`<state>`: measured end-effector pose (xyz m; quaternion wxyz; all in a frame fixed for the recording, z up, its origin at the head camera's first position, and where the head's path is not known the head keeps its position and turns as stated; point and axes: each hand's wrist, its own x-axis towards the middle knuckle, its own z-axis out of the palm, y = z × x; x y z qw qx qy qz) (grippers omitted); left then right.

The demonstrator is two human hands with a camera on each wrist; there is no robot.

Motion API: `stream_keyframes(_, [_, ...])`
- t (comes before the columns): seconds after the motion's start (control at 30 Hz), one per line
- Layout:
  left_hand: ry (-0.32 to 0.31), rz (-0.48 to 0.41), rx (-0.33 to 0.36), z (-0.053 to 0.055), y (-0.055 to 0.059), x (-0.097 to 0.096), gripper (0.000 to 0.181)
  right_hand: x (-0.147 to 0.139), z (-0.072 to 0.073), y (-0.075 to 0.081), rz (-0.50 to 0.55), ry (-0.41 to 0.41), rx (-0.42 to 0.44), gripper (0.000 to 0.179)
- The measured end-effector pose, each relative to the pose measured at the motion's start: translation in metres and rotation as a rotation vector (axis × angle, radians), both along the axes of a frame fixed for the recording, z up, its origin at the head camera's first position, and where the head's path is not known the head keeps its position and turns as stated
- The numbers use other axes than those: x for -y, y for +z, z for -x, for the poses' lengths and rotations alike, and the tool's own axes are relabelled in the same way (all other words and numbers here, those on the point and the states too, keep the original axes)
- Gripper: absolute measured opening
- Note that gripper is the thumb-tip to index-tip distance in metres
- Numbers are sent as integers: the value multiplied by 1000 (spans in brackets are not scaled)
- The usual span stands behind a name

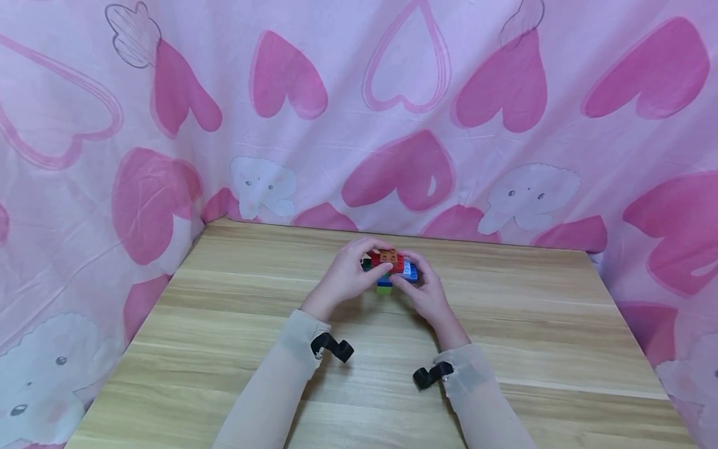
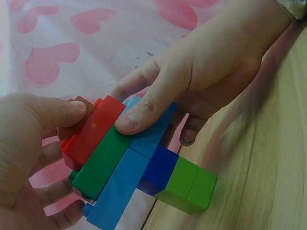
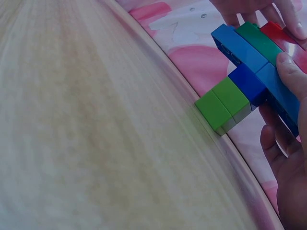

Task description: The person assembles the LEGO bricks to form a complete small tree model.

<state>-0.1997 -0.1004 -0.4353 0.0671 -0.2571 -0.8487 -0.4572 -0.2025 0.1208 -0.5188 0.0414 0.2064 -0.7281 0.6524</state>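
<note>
Both hands hold one stacked build of toy bricks near the back of the table. My left hand (image 1: 359, 272) grips its left side, thumb against a brown brick (image 1: 388, 255) at the top and fingers around the far side. With the thumb on the green brick (image 2: 101, 160) and the fingers behind, my right hand (image 1: 427, 292) grips the right side. A red brick (image 2: 98, 127) lies above the green; light blue bricks (image 2: 120, 187) run below it. Beneath these sit a dark blue brick (image 2: 160, 166) and two lime green bricks (image 3: 230, 98) at the bottom.
The wooden table (image 1: 387, 386) stretches out around the hands. A pink curtain (image 1: 336, 143) with hearts hangs behind its back edge and along both sides. Black wrist mounts (image 1: 332, 347) are worn over the beige sleeves (image 1: 269, 386).
</note>
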Motion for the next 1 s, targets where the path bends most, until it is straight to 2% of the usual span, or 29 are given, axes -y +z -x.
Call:
stream_keyframes(0.5, [-3,48,1,0,1,2,37,0,-2,1,17,12,0,55])
stream_keyframes(0.67, [1,50,22,0,4,1,37,0,-1,0,28,13,-20,55])
stream_keyframes(0.83, [14,39,56,1,1,3,40,-1,-1,0,26,10,-25,54])
stream_keyframes(1.0, [-12,37,39,3,-4,9,45,-1,-1,-1,26,14,-22,54])
